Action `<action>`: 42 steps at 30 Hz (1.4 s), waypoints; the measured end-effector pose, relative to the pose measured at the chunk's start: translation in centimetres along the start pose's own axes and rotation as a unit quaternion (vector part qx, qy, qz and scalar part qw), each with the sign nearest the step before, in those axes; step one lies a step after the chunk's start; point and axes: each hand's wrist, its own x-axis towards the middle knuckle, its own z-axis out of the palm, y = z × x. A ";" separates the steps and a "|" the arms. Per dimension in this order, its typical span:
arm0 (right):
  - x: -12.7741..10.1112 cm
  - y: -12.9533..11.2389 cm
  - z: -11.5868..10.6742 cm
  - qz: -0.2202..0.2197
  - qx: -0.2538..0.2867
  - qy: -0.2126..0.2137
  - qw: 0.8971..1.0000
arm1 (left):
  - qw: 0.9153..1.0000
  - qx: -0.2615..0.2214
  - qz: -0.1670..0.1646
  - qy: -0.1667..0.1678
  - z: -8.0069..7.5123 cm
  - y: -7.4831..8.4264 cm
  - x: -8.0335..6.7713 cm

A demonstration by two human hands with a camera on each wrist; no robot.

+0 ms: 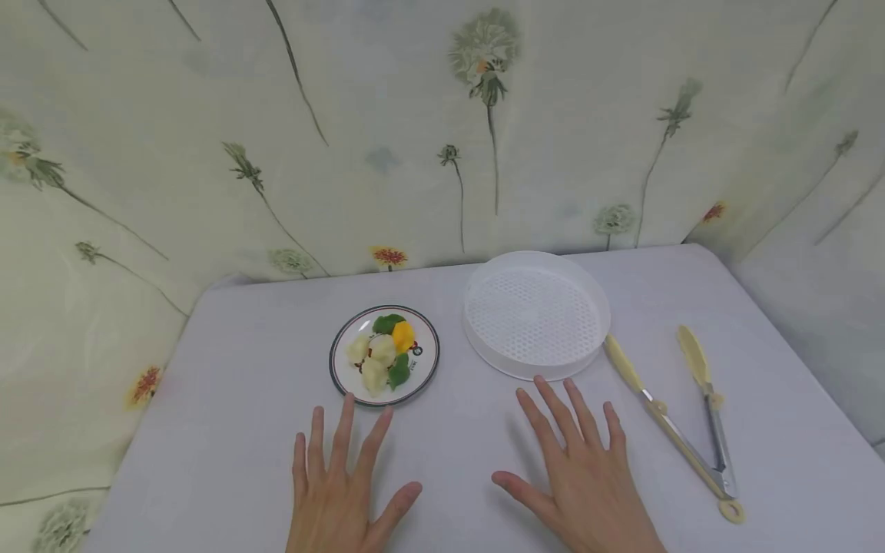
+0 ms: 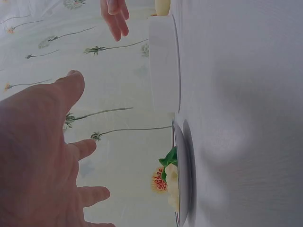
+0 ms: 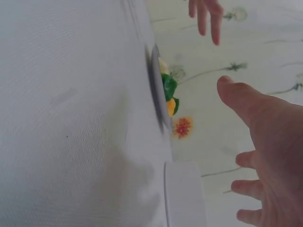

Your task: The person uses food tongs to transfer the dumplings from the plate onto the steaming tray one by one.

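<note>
Reading the tabletop as a clock with twelve at its far edge, we saw a pale green, flower-printed cloth (image 1: 387, 115) hanging behind twelve. Before it lay the white-covered tabletop (image 1: 242, 422). Near one we found the round white plastic basket (image 1: 536, 313), low-walled with a perforated floor, standing between the plate and the tongs. Those long metal tongs with pale yellow tips (image 1: 681, 442) lay spread at three, one tip close to the basket's wall; we could not tell whether they touched.

We saw the right hand (image 1: 588, 480) at four and the left hand (image 1: 335, 488) at eight, both raised above the surface, fingers straight and spread, grip released.

Near ten sat the round white plate with dark rim bands (image 1: 423, 361), just beyond the left fingertips. On it we counted three cream lumpy pieces (image 1: 374, 376), two green leaf-like pieces (image 1: 399, 371) and, towards the plate's own two, one yellow piece (image 1: 403, 336).
</note>
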 end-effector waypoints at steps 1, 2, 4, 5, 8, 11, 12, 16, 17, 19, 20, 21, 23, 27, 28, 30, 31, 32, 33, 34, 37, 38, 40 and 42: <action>0.0 0.0 0.0 -0.001 0.000 0.004 1.000 | 1.000 -0.001 -0.001 -0.001 0.0 0.0 0.0; 0.0 0.1 0.0 -0.002 0.001 0.009 1.000 | 1.000 -0.002 -0.003 -0.003 0.0 0.1 0.1; 0.0 0.2 0.0 -0.005 0.006 0.025 1.000 | 1.000 -0.006 -0.009 -0.005 0.0 0.1 0.1; 0.0 0.3 0.0 -0.008 0.009 0.035 0.999 | 1.000 -0.008 -0.012 -0.006 0.0 0.1 0.1; 0.1 0.6 0.0 -0.019 0.024 0.071 0.997 | 1.000 -0.019 -0.021 -0.007 0.0 0.1 0.1; 0.2 1.1 -0.1 -0.021 0.039 0.092 0.995 | 0.998 -0.050 -0.038 -0.017 -0.1 0.0 0.3; 0.2 1.3 -0.3 -0.018 0.043 0.094 0.994 | 0.996 -0.066 -0.047 -0.025 -0.1 0.0 0.4; 0.0 2.2 -0.6 0.001 0.052 0.099 0.994 | 0.978 -0.164 -0.115 -0.054 -0.8 0.1 0.8; 0.0 2.4 -0.7 0.004 0.053 0.101 0.993 | 0.972 -0.188 -0.133 -0.053 -1.1 0.1 0.9; -0.2 2.8 -0.8 0.009 0.055 0.109 0.993 | 0.959 -0.226 -0.164 -0.047 -1.5 0.1 1.0; -0.2 3.0 -0.8 0.010 0.056 0.113 0.992 | 0.954 -0.242 -0.175 -0.041 -1.7 0.1 1.1; -0.3 3.2 -0.9 0.010 0.057 0.117 0.991 | 0.948 -0.255 -0.185 -0.035 -1.8 0.1 1.2; -0.3 3.6 -1.0 0.013 0.058 0.124 0.991 | 0.938 -0.274 -0.208 -0.038 -1.9 0.0 1.4; -0.5 4.5 -1.3 0.036 0.055 0.126 0.990 | 0.899 -0.340 -0.266 -0.071 -1.4 -0.5 1.9; -0.5 4.8 -1.4 0.042 0.052 0.126 0.990 | 0.886 -0.364 -0.278 -0.078 -1.2 -0.7 2.0; -0.6 5.5 -1.7 0.063 0.044 0.112 0.991 | 0.853 -0.415 -0.303 -0.093 -0.7 -1.3 2.2; -0.7 6.0 -1.8 0.068 0.040 0.112 0.991 | 0.835 -0.443 -0.313 -0.096 -0.4 -1.6 2.2; -0.8 6.5 -1.9 0.070 0.036 0.115 0.990 | 0.818 -0.468 -0.320 -0.101 -0.2 -1.9 2.3; -0.9 7.0 -2.0 0.075 0.033 0.117 0.990 | 0.800 -0.491 -0.327 -0.107 0.0 -2.2 2.4; -1.0 7.6 -2.1 0.084 0.029 0.112 0.990 | 0.783 -0.511 -0.337 -0.116 0.2 -2.5 2.5; -1.3 9.1 -2.4 0.097 0.026 0.124 0.987 | 0.732 -0.565 -0.356 -0.136 0.4 -3.2 2.9; -1.4 9.6 -2.5 0.102 0.025 0.123 0.987 | 0.718 -0.579 -0.361 -0.140 0.4 -3.4 3.0; -1.5 10.3 -2.6 0.113 0.027 0.121 0.986 | 0.692 -0.603 -0.369 -0.145 0.5 -3.8 3.3; -1.7 10.9 -2.6 0.121 0.029 0.122 0.985 | 0.669 -0.625 -0.377 -0.144 0.5 -4.0 3.6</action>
